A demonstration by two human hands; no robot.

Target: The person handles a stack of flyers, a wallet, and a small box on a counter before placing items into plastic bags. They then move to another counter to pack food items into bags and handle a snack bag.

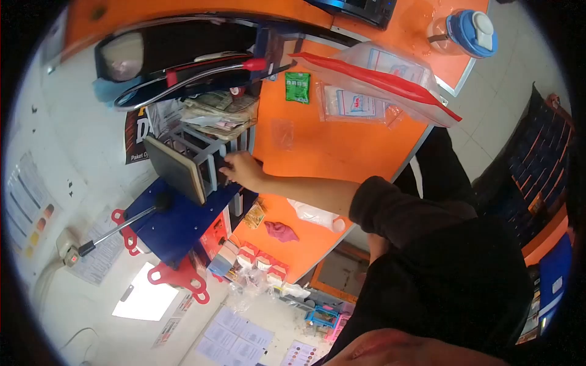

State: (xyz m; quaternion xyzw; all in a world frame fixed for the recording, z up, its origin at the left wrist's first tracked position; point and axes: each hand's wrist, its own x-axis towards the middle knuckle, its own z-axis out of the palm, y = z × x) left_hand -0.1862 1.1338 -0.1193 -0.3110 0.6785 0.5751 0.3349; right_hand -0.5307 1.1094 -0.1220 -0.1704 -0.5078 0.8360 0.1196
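My right hand (243, 171) reaches across the orange desk to a grey plastic rack (212, 148). Its fingers are curled together at the rack's near side, beside dark items inside; what they pinch is hidden. A thick dark-covered book (175, 169) with pale page edges stands tilted against the rack. Folded papers (221, 114) lie at the rack's other end. Below my right forearm, only part of my left hand (377, 245) shows, with its fingers hidden behind the dark sleeve.
The orange desk (317, 149) carries a green sachet (297, 88), a red-edged zip bag (390, 76), a pink cloth (281, 231) and small boxes (247, 253). A blue-lidded container (473, 33) stands near the corner. A blue panel (177, 222) adjoins the rack. A chair (540, 158) is at right.
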